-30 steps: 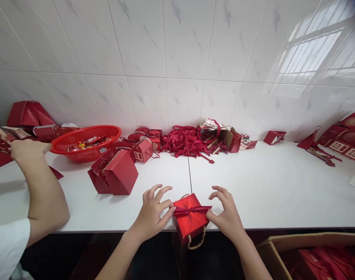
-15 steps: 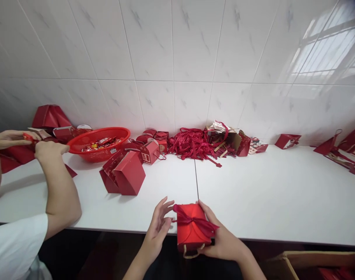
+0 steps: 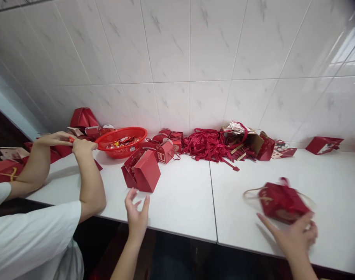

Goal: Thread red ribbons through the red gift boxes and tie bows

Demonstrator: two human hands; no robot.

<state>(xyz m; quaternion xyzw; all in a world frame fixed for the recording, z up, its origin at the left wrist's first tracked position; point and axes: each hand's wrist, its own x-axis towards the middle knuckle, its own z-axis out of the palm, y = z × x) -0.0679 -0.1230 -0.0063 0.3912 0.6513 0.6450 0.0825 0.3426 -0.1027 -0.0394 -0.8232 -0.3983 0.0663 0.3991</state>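
Moved off to the right since half a second ago, the red gift box (image 3: pixel 282 201) now sits blurred over the white worktop (image 3: pixel 183 194), with the right hand (image 3: pixel 296 237) under its near side; whether those fingers grip it I cannot tell. Its rope handle (image 3: pixel 251 191) trails left. Left hand (image 3: pixel 137 214) has let go and hangs at the worktop's front edge, fingers spread, just before an open red box (image 3: pixel 144 173). Further left, another person's hands (image 3: pixel 69 143) pinch something red beside a red basket (image 3: pixel 121 142).
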